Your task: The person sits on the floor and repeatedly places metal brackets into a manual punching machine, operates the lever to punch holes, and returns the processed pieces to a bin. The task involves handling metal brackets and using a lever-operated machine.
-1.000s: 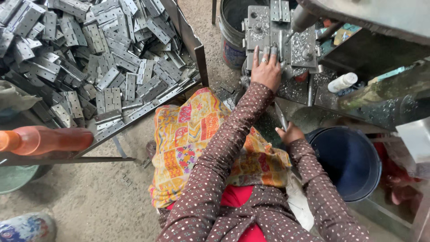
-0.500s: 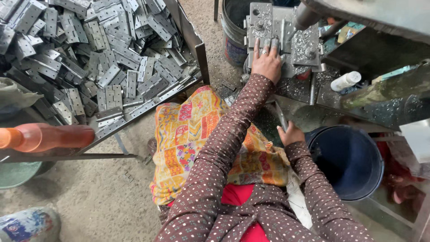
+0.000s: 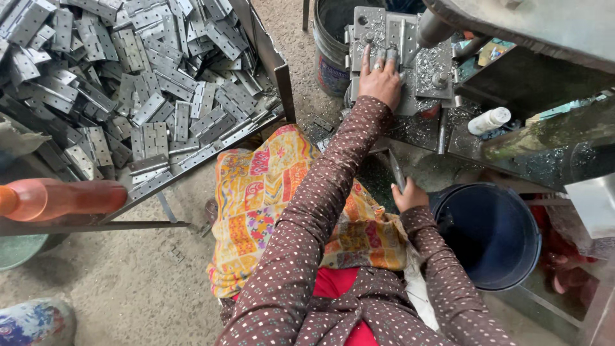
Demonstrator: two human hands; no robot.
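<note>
My left hand [image 3: 381, 80] lies flat, fingers spread, on a grey metal hinge plate [image 3: 375, 29] that rests on the machine bed [image 3: 435, 77], which is strewn with metal shavings. My right hand [image 3: 409, 194] is lower down, closed around a thin metal lever [image 3: 395, 168] beside the blue bucket [image 3: 490, 234]. Both arms wear a brown dotted sleeve. A patterned orange cloth [image 3: 282, 198] covers my lap.
A tray [image 3: 280, 70] at the left holds a heap of several grey hinges [image 3: 128, 83]. A dark bucket [image 3: 333, 45] stands behind the machine. A white bottle [image 3: 488, 120] lies at the right, an orange bottle [image 3: 61, 198] at the left edge.
My left hand has slid a little further up the hinge plate on the machine bed. My right hand has stayed on the lever.
</note>
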